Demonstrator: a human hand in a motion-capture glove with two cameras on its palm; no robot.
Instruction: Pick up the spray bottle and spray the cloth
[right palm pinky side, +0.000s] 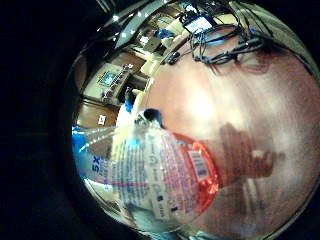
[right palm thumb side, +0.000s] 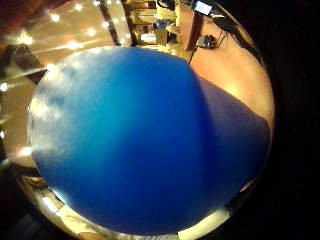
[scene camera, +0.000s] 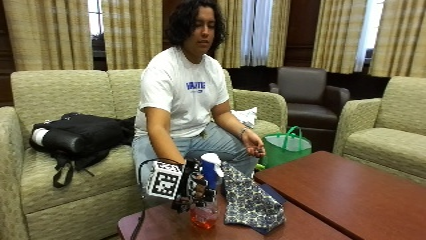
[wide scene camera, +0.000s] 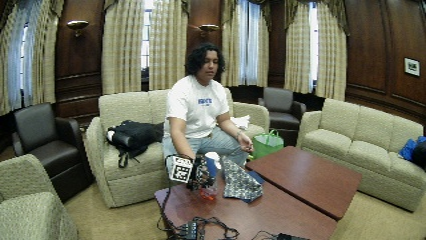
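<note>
Gloved right hand (scene camera: 193, 190) wrapped around spray bottle (scene camera: 205, 200), fingers curled on its body, bottle upright and apparently raised just off the bench (scene camera: 346, 195), presumably ready for aiming. Blue upper part close against palm; label and orange liquid seen from little-finger side. Patterned cloth (scene camera: 249, 200) draped just beside, within spraying reach. Bare hand (scene camera: 253, 148) idle above.
</note>
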